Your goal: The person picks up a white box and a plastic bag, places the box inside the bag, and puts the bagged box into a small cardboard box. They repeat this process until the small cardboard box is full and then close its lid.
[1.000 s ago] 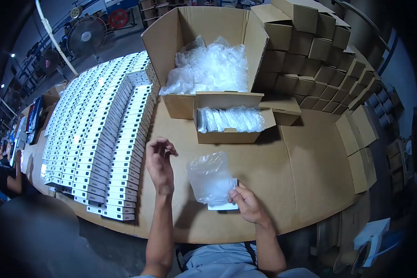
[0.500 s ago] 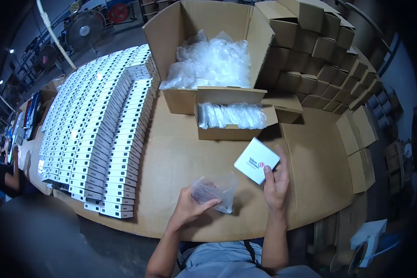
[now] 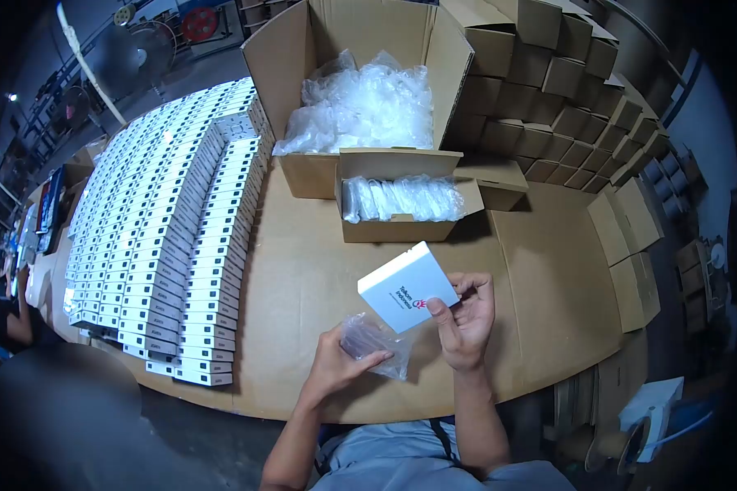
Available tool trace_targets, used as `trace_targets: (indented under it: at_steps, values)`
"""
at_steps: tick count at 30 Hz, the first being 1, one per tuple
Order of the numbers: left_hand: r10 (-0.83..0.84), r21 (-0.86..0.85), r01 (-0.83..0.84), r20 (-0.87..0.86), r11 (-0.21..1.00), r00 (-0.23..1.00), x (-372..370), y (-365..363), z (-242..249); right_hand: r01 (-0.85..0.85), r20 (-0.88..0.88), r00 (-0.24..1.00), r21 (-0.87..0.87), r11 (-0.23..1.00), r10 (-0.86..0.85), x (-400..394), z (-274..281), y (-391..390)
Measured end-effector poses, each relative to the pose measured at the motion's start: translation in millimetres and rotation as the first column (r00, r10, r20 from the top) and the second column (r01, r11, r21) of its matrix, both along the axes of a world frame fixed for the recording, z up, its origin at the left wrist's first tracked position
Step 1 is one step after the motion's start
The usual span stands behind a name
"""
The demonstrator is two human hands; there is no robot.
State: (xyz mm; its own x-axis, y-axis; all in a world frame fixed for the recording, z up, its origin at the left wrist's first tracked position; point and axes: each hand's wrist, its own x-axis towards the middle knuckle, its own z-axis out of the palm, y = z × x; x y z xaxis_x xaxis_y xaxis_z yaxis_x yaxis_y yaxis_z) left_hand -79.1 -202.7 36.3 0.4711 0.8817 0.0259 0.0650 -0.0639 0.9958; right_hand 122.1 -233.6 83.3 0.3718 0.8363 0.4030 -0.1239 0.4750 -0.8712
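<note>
My left hand is closed around a clear plastic bag, low in the middle of the view. My right hand grips a flat white box by its right corner, thumb on the printed face. Dark and red lettering shows on that face. The box is tilted just above the bag, and its lower corner comes close to the bag or overlaps it from this viewpoint. Beyond them, a small carton holds a row of clear plastic packs.
Stacked white boxes cover the table's left side. A large carton full of clear plastic bags stands behind the small one. Brown cartons are piled at the back right. A person is at the far left.
My right hand has moved left with the white box, bringing it beside and above the bag. The box has turned and tilted. My left hand has barely moved, and the view has shifted slightly.
</note>
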Motion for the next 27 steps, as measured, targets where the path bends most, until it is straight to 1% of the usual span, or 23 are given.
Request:
trace_targets:
  at_steps: [2,3,5,8,11,14,17,20,23,24,26,27]
  values:
    - [-0.006,0.028,0.006,-0.026,1.0,1.0,0,0,2,0.039,0.014,0.999,0.012,0.999,-0.039,1,0,-2]
    - [-0.022,0.005,0.022,-0.035,1.0,0.999,-1,-1,0,0.028,0.015,0.999,0.005,1.0,-0.028,2,-1,-2]
    - [-0.051,-0.039,0.049,-0.049,0.998,0.997,-2,0,-4,0.001,0.017,1.0,-0.005,1.0,-0.001,4,-3,-2]
    - [-0.054,-0.102,0.054,-0.004,0.993,0.999,0,-1,-1,-0.09,0.012,0.996,-0.057,0.994,0.091,4,-10,-2]
    - [-0.025,-0.086,0.026,0.016,0.996,1.0,0,0,6,-0.072,0.014,0.997,-0.062,0.995,0.073,8,-13,-2]
    - [-0.019,-0.087,0.019,-0.002,0.996,1.0,-1,0,0,-0.065,0.023,0.997,-0.075,0.995,0.067,13,-10,-4]
    - [-0.031,-0.099,0.031,-0.001,0.995,1.0,0,-1,1,-0.071,0.069,0.995,-0.068,0.995,0.075,12,-10,-3]
    - [-0.062,-0.118,0.056,-0.05,0.991,0.997,-1,0,-2,-0.095,0.062,0.993,-0.095,0.991,0.101,9,-16,1]
    - [-0.048,-0.104,0.045,-0.029,0.994,0.998,1,0,-2,-0.022,0.187,0.98,-0.221,0.975,0.064,4,-17,6]
    - [-0.036,-0.12,0.038,0.016,0.992,0.999,1,0,-3,0.0,0.196,0.979,-0.261,0.965,0.053,2,-17,9]
    - [-0.01,-0.151,0.025,0.105,0.988,0.994,0,-2,-6,-0.041,0.167,0.98,-0.373,0.927,0.11,1,-21,12]
    - [0.027,-0.185,-0.005,0.117,0.983,0.993,0,-1,-11,-0.063,0.149,0.979,-0.426,0.903,0.139,1,-22,14]
